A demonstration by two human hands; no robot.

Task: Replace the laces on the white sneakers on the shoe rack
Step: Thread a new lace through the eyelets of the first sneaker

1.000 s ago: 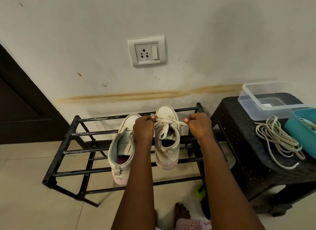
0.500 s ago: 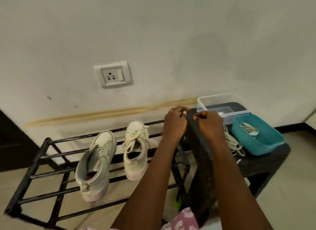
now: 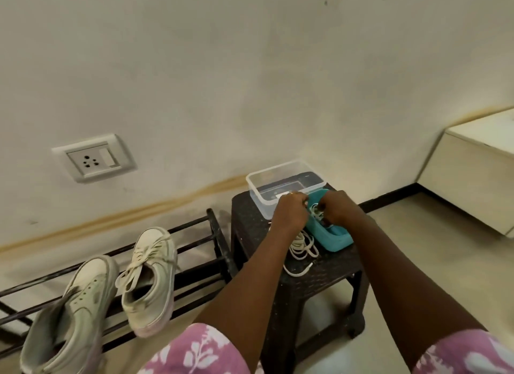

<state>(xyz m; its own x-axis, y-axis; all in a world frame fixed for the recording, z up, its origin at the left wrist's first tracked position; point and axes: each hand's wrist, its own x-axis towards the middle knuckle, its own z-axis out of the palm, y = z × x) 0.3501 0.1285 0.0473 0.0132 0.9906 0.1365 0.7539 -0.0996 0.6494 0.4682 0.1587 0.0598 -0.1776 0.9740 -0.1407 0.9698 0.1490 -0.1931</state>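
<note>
Right of centre, on black stool (image 3: 250,220): left hand (image 3: 289,216) and right hand (image 3: 339,209) both pinch white lace (image 3: 315,210) inside teal tray (image 3: 336,238)

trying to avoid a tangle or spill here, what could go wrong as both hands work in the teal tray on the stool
1. The teal tray sits close to the stool's edge; a tug from the left hand or right hand could tip it off.
2. The loose laces beside it trail toward the front edge and may snag or slide off.
3. The lace in the tray looks coiled and might knot.
</note>
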